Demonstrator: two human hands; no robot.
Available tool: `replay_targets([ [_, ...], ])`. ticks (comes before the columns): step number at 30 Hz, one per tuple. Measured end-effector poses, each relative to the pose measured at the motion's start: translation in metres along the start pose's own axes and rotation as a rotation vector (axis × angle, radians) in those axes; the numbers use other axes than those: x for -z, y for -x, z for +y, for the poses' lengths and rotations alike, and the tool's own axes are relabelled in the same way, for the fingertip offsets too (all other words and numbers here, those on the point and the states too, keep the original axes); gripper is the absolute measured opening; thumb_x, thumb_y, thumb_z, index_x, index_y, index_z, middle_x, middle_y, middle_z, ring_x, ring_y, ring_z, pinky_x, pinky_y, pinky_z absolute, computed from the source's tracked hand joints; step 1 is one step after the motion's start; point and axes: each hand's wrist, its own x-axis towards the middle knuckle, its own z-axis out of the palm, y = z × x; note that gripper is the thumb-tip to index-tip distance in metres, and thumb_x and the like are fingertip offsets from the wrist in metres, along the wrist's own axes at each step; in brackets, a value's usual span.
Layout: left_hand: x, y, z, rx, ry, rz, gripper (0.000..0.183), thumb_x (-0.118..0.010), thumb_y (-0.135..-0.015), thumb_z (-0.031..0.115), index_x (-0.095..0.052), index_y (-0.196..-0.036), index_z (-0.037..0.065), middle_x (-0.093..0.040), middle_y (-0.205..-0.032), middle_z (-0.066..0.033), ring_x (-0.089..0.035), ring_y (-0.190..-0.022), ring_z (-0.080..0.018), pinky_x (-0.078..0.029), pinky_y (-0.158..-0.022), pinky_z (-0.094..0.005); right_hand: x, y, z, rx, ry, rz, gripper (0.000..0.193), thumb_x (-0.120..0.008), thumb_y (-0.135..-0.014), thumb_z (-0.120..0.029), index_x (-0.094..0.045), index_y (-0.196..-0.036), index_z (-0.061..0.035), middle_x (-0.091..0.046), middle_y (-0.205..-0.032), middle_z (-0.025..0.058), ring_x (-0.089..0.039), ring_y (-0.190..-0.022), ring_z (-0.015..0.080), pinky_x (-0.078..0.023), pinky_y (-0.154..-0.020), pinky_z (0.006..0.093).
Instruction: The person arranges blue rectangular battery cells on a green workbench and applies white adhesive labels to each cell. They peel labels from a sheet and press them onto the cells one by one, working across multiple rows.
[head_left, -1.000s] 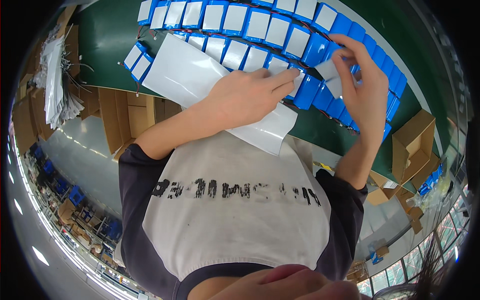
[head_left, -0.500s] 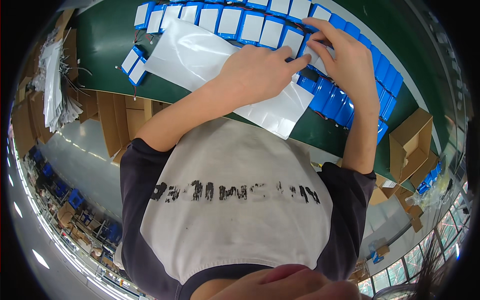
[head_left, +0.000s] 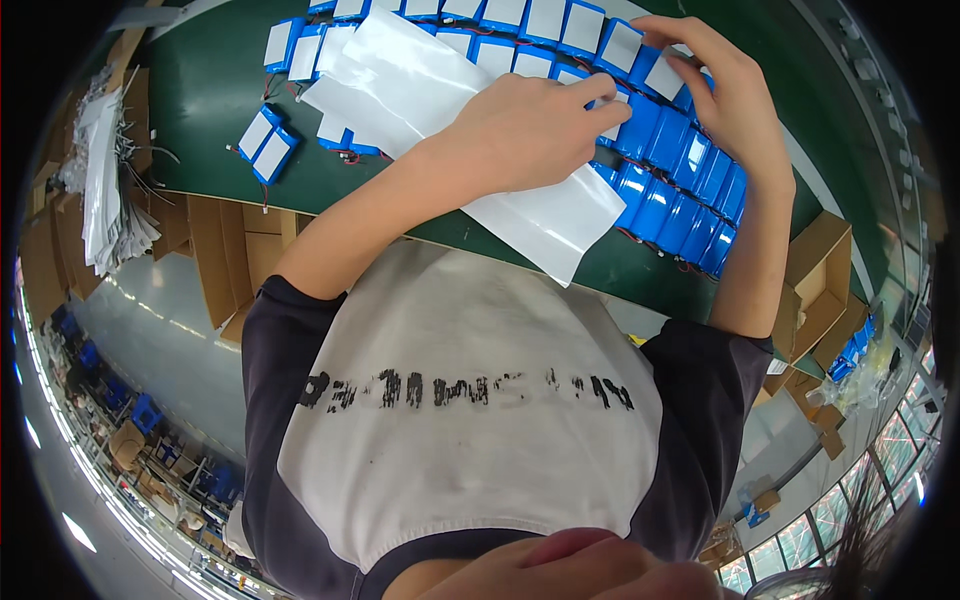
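Blue shrink-wrapped battery packs [head_left: 640, 130] lie in rows on the green table, several with white labels on top. My left hand [head_left: 540, 130] is closed on a glossy white sheet [head_left: 400, 75], which slants under my forearm and covers part of the rows. Its thumb and forefinger are bent together beside the packs; their tips are partly hidden. My right hand [head_left: 730, 100] is curled over a pack farther right, with thumb and fingers at the edges of a white label [head_left: 664, 77] on that pack. The packs nearest me on the right show bare blue tops.
Two labelled packs [head_left: 268, 145] lie apart at the left. Thin wires with small connectors stick out from packs. An open cardboard box [head_left: 820, 285] stands at the table's right end, another carton [head_left: 232, 260] below the left edge. White strips [head_left: 103, 190] hang at far left.
My right hand has moved right and away from my left hand, with the label now over a pack there. The white sheet has turned slightly with my left hand.
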Motion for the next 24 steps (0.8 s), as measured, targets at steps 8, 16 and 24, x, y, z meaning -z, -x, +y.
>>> replay_targets([
  [8, 0.004, -0.023, -0.009, 0.039, 0.050, 0.123, 0.034, -0.068, -0.095, 0.019, -0.063, -0.127, 0.013, -0.070, -0.105, -0.0058, -0.070, -0.072, -0.0245, -0.056, -0.063, -0.0381, 0.011, -0.011, 0.000, 0.037, -0.013, 0.069, 0.036, -0.061, -0.098, 0.000, -0.072, -0.128, -0.0172, -0.075, -0.123, 0.0039, -0.072, -0.104, 0.0191, -0.056, -0.082, 0.0288],
  [16, 0.024, -0.024, -0.013, 0.145, 0.579, 0.197, 0.025, -0.076, -0.094, 0.027, -0.069, -0.102, 0.004, -0.053, -0.066, -0.0013, -0.047, -0.057, -0.0136, -0.038, -0.055, -0.0281, 0.000, 0.010, -0.043, 0.044, -0.589, 0.267, 0.037, -0.065, -0.093, 0.009, -0.066, -0.129, -0.0009, -0.065, -0.134, 0.0163, -0.063, -0.121, 0.0249, -0.053, -0.093, 0.0339],
  [24, 0.034, -0.018, -0.015, 0.253, 0.647, 0.271, 0.013, -0.075, -0.093, 0.017, -0.072, -0.094, 0.004, -0.048, -0.063, 0.0007, -0.041, -0.057, -0.0085, -0.033, -0.053, -0.0255, -0.008, 0.012, -0.054, 0.076, -0.682, 0.385, 0.042, -0.070, -0.089, 0.011, -0.063, -0.130, 0.0014, -0.062, -0.137, 0.0187, -0.057, -0.136, 0.0332, -0.050, -0.109, 0.0436],
])
